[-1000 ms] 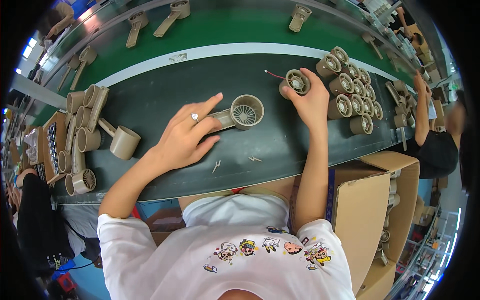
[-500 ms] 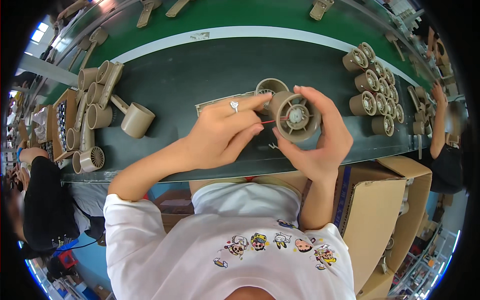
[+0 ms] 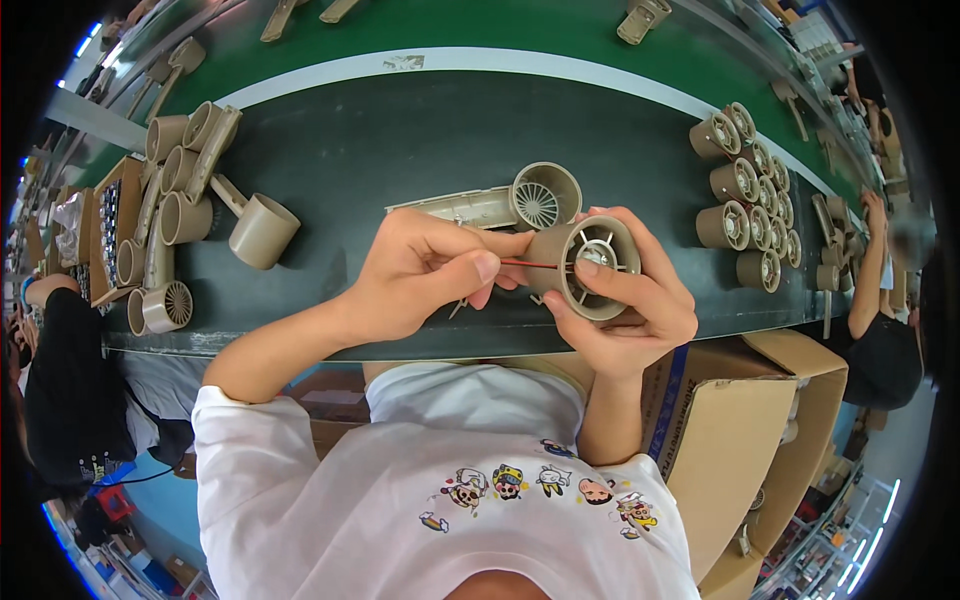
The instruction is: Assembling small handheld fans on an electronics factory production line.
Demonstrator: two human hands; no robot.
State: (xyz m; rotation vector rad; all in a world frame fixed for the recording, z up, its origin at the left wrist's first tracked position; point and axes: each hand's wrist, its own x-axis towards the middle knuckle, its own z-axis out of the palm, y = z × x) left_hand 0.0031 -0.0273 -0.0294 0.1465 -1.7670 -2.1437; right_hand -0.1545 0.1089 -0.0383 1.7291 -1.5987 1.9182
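Observation:
My right hand grips a beige cylindrical fan motor housing with its spoked end turned toward me. Its thumb lies over the white hub in the middle. A thin red wire runs out of the housing to the left. My left hand pinches that wire between thumb and forefinger. Just behind both hands, a beige hair-dryer-like shell lies on the bench, with a round grille inside its barrel and a long open handle toward the left, partly covered by my left hand.
Several beige shells with handles are piled at the left of the dark bench. Several motor housings stand grouped at the right. A green conveyor belt runs along the far side. An open cardboard box sits below at the right. People work at both sides.
The housing has shifted slightly down. My right thumb has come over its hub. My left hand has pulled back to the left, and its thumb and forefinger have closed on the red wire.

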